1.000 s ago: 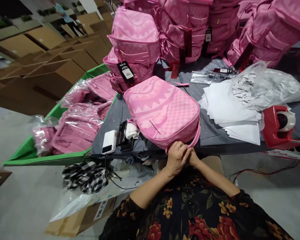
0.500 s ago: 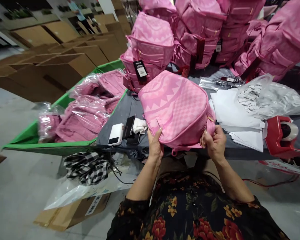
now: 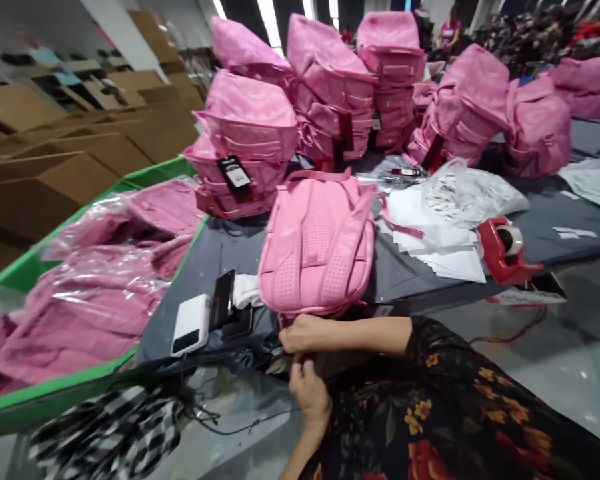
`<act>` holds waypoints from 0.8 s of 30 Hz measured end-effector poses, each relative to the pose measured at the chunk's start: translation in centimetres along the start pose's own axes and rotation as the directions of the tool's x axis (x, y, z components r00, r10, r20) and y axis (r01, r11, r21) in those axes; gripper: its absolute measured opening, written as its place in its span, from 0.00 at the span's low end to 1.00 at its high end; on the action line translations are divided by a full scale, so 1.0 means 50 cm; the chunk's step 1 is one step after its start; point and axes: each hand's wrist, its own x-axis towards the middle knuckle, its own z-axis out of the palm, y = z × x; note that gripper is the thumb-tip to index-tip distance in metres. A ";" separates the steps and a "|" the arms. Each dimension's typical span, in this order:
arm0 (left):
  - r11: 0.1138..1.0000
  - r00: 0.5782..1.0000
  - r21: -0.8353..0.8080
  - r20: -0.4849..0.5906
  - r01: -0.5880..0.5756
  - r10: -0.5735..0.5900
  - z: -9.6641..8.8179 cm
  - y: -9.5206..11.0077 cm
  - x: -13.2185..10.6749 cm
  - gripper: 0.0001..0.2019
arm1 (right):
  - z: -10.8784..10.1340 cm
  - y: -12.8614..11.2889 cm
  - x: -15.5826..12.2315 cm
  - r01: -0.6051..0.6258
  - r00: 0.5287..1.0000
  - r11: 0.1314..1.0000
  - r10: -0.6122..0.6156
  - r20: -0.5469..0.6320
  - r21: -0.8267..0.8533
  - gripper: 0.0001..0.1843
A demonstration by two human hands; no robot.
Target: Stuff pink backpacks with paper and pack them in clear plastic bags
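A pink backpack (image 3: 314, 250) lies on the dark-covered table, shoulder straps and padded back facing up, bottom edge toward me. My right hand (image 3: 303, 333) is closed in a fist just below that bottom edge, its forearm crossing in front of me. My left hand (image 3: 309, 390) comes up from below, its fingers pinched close under the right one. What either hand grips is too small or hidden to make out. A small pale greenish thing (image 3: 278, 365) shows left of my hands, blurred. A white power bank (image 3: 191, 325) and a black phone (image 3: 223, 300) lie to the left.
Several stuffed pink backpacks (image 3: 253, 127) stand stacked behind. At left, a green-edged bin (image 3: 80, 375) holds plastic-wrapped pink bags, with cardboard boxes (image 3: 75, 177) beyond. On the right are white papers (image 3: 450, 257), a plastic bag of small slips (image 3: 473, 197) and a red tape dispenser (image 3: 505, 263).
The backpack has been turned from its patterned front to its strap side and set on the table. Both hands have left its sides and come together below its bottom edge. The view has shifted.
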 end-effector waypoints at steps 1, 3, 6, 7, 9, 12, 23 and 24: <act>1.000 0.996 0.010 -0.083 -0.012 0.013 -0.025 -0.015 -0.005 0.12 | 0.014 -0.007 0.001 -0.007 1.000 0.999 0.008 -0.024 0.038 0.10; 0.995 0.970 0.042 -0.222 -0.088 0.095 -0.059 -0.021 0.010 0.09 | 0.022 -0.015 -0.019 -0.031 0.977 0.996 0.049 -0.205 0.087 0.11; 0.915 0.889 0.154 -0.223 -0.373 0.400 -0.055 0.021 0.086 0.14 | 0.018 0.008 -0.118 -0.087 0.814 0.984 0.160 -0.559 0.155 0.14; 0.866 0.854 0.191 -0.169 -0.462 0.492 -0.042 0.039 0.119 0.17 | 0.021 0.024 -0.169 -0.139 0.737 0.968 0.242 -0.631 0.210 0.15; 0.772 0.798 0.255 -0.004 -0.582 0.603 -0.010 0.064 0.188 0.20 | 0.034 0.067 -0.294 -0.289 0.559 0.882 0.471 -0.682 0.373 0.16; 0.692 0.757 0.317 0.173 -0.648 0.630 0.022 0.053 0.278 0.20 | 0.063 0.145 -0.507 -0.504 0.266 0.592 0.799 -0.539 0.629 0.19; 0.526 0.588 0.271 0.270 -0.806 0.762 -0.031 -0.016 0.364 0.24 | 0.189 0.390 -0.811 -0.670 0.160 0.155 0.985 -0.064 0.726 0.23; 0.508 0.573 0.276 0.275 -0.816 0.772 -0.031 -0.015 0.364 0.24 | 0.199 0.397 -0.810 -0.674 0.153 0.153 0.986 -0.066 0.722 0.22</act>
